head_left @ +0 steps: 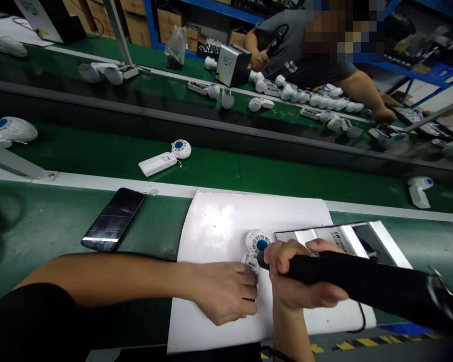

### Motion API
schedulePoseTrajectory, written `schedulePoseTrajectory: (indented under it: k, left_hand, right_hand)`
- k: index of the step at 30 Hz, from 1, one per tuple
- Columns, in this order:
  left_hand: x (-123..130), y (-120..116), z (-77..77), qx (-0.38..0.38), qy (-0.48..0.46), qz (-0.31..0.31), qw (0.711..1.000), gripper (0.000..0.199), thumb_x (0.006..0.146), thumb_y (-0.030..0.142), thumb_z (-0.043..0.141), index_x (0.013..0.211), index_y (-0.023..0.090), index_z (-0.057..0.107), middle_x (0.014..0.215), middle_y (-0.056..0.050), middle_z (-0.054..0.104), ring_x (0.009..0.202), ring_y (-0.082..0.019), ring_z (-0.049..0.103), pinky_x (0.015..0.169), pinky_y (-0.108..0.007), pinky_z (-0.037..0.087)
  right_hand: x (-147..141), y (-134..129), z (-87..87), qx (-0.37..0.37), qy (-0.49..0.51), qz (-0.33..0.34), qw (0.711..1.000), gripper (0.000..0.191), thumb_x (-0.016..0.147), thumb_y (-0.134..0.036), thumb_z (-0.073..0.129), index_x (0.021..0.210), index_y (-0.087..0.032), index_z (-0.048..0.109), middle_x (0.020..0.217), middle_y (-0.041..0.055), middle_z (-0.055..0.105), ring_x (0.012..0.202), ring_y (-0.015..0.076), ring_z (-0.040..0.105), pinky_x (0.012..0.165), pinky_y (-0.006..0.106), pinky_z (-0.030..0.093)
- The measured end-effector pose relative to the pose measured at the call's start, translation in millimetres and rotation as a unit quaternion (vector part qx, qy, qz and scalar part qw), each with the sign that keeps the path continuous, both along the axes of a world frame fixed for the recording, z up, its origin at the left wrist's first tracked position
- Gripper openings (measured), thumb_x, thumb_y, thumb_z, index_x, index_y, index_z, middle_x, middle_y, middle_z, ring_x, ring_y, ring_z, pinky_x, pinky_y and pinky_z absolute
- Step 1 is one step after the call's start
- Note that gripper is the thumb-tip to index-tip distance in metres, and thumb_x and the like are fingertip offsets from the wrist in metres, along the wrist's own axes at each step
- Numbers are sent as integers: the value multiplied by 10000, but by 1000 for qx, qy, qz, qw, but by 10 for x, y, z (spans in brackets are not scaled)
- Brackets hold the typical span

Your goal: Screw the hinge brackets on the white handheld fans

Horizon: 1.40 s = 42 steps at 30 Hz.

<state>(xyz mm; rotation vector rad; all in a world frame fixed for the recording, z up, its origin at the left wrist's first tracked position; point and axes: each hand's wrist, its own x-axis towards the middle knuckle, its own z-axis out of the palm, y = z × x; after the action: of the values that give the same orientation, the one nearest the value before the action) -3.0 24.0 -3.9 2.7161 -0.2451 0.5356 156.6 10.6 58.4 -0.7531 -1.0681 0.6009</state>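
My left hand [226, 292] is closed around the lower part of a small white device [255, 241], pressing it against a white sheet [211, 221]. The device has a round head with a blue centre and a ring of slots, and my fingers hide most of its body. Wrapped in my right hand [296, 286] is a black electric screwdriver [366, 276], slanting in from the right. Its tip end reaches the device just below the round head; whether the bit touches a screw cannot be seen.
A silver-and-black box [347, 236] lies beyond my right hand. A phone [115, 218] rests left of the sheet. Along the green belt [226, 171] sit similar white devices, one [164, 158] nearby. Across the line, a co-worker [298, 65] handles a tool near several more devices.
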Motion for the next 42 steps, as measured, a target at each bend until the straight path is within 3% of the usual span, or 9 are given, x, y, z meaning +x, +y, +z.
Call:
schedulePoseTrajectory:
  k: [6,15,20,23,25,28,32,36,42]
  left_hand:
    - [-5,-1,22,-15,-4,0,1000,67,1001,269,686,976,206,690,976,-60,739,1026,-263,657,1032,-429,502]
    - [-39,-28,-54,-31,-6,5,999,100,1006,288,673,950,207,656,968,-58,701,1019,-262,640,1066,-430,479]
    - [-50,-32,-23,-22,6,6,1000,114,1024,290,680,977,189,655,990,-59,696,1023,-263,630,1058,-418,475]
    - [-53,-32,-10,-26,17,0,1000,92,1026,267,661,986,183,655,974,-58,686,951,-244,605,957,-402,487]
    - [-54,-31,-10,-32,18,-4,999,85,1028,256,652,986,182,654,970,-56,683,919,-230,587,916,-394,486]
    - [-58,-28,-9,-36,16,-2,999,89,1025,251,670,975,181,648,956,-47,676,903,-218,578,896,-389,481]
    - [-59,-30,1,-34,12,4,999,97,1007,239,690,951,179,640,937,-38,662,886,-211,579,881,-388,473]
    - [-48,-35,7,-33,12,2,999,87,1001,240,695,953,185,648,937,-46,676,903,-222,591,887,-384,477]
    - [-29,-37,-16,-32,6,4,999,78,1005,248,689,953,198,657,949,-66,693,920,-243,612,899,-391,478]
  right_hand:
    - [-113,53,-67,-57,4,50,997,462,953,-715,716,1113,-306,575,571,-128,513,387,100,392,411,232,393]
    - [-179,-9,-247,-67,-19,43,997,478,954,-714,732,1170,-313,587,606,-106,529,435,108,417,452,259,382]
    - [-64,-59,-40,-61,-23,32,997,570,978,-770,659,1300,-304,593,621,-102,569,426,123,471,437,274,435]
    - [192,-155,261,-15,-35,-72,997,632,946,-842,632,1276,-304,596,598,-118,574,406,129,469,435,290,476]
    - [406,-206,416,1,-78,-224,971,670,916,-872,619,1235,-283,592,583,-118,559,395,138,461,432,314,481]
    - [676,-216,470,-8,-119,-319,940,688,878,-923,596,1150,-295,520,544,-137,514,359,142,405,389,313,417]
    - [811,-160,358,-24,-107,-287,952,649,898,-891,624,1130,-308,459,536,-155,514,353,142,378,366,298,384]
    - [707,-169,332,-13,-135,-260,956,673,878,-906,647,1122,-301,477,535,-148,526,355,144,416,368,299,422]
    - [360,-209,245,4,-69,-96,993,567,980,-821,577,1199,-298,574,573,-127,547,340,128,412,362,293,447]
